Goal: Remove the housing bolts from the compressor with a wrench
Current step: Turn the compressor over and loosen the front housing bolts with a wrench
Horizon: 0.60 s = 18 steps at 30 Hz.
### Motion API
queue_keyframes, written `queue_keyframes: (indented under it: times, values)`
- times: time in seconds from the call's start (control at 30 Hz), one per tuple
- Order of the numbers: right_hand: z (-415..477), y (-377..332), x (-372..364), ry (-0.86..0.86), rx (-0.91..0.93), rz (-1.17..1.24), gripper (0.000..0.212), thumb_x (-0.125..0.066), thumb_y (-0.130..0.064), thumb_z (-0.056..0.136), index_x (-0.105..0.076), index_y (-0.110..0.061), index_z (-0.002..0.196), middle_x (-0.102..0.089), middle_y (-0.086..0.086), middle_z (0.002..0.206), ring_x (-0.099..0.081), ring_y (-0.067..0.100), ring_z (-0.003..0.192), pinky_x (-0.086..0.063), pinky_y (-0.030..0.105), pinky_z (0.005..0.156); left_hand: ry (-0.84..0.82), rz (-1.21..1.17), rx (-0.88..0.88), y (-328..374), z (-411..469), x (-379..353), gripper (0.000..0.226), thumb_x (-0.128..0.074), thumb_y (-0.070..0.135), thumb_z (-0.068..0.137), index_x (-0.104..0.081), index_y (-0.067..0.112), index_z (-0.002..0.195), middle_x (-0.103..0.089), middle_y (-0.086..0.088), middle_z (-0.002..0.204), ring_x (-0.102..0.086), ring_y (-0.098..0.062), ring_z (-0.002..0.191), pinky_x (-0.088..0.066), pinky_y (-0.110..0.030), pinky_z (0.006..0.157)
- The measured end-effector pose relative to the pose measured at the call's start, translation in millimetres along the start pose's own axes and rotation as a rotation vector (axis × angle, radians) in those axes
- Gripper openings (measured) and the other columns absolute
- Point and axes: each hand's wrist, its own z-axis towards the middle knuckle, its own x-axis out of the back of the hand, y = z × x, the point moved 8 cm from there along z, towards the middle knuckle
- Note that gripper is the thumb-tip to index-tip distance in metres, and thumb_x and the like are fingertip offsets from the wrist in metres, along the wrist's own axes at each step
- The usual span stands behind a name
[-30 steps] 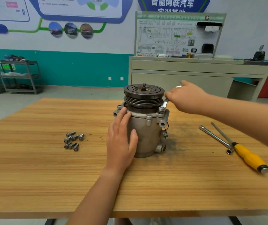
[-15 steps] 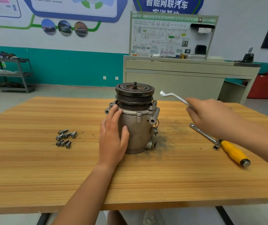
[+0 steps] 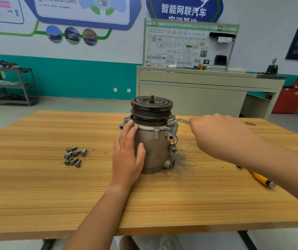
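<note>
A grey compressor with a dark pulley on top stands upright on the wooden table. My left hand lies flat against its left side, fingers straight, thumb on the front. My right hand grips the handle of a silver offset wrench, whose head sits on a bolt at the housing's upper right flange. Several removed bolts lie in a loose pile on the table to the left.
A yellow-handled screwdriver lies on the table at the right, partly hidden by my right forearm. Dark grime marks the wood right of the compressor. A beige bench stands behind the table, a metal shelf at far left.
My right hand, which had lifted the wrench away to the right, has brought it back onto a bolt at the upper right flange. My left hand has stayed on the compressor.
</note>
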Motion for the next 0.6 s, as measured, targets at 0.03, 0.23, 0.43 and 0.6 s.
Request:
queue_keyframes:
  times: [0.03, 0.23, 0.43, 0.6]
  values:
    - [-1, -3, 1, -0.007, 0.017, -0.034, 0.019, -0.040, -0.002, 0.088, -0.050, -0.013, 0.100, -0.030, -0.003, 0.059, -0.026, 0.011, 0.046, -0.020, 0.023, 0.038, 0.003, -0.002, 0.003, 0, 0, 0, 0.053, -0.037, 0.030, 0.088, -0.040, 0.012, 0.138, -0.024, 0.014, 0.146, -0.020, 0.001, 0.131, -0.016, -0.018, 0.106]
    - [6, 9, -16, -0.104, -0.032, 0.014, 0.021, -0.037, -0.006, 0.092, -0.048, -0.014, 0.108, -0.035, -0.003, 0.063, -0.035, 0.010, 0.051, -0.029, 0.022, 0.040, 0.009, -0.010, -0.003, -1, -1, -1, 0.052, -0.037, 0.030, 0.088, -0.040, 0.013, 0.137, -0.024, 0.014, 0.146, -0.020, 0.001, 0.129, -0.023, -0.029, 0.104]
    - [7, 12, -12, -0.069, 0.029, -0.056, 0.024, -0.039, -0.003, 0.091, -0.043, -0.014, 0.113, -0.034, -0.003, 0.061, -0.034, 0.011, 0.048, -0.032, 0.022, 0.041, 0.024, -0.018, -0.001, -3, -1, -1, 0.051, -0.038, 0.029, 0.088, -0.039, 0.015, 0.137, -0.025, 0.014, 0.146, -0.022, -0.002, 0.129, -0.024, -0.030, 0.104]
    - [5, -2, -7, -0.048, 0.110, -0.177, 0.044, -0.040, 0.003, 0.090, -0.031, -0.001, 0.132, -0.031, 0.000, 0.059, -0.031, 0.015, 0.048, -0.026, 0.023, 0.039, 0.038, -0.028, -0.013, -4, -2, -2, 0.048, -0.039, 0.027, 0.088, -0.037, 0.017, 0.136, -0.026, 0.013, 0.145, -0.021, -0.001, 0.129, -0.024, -0.029, 0.104]
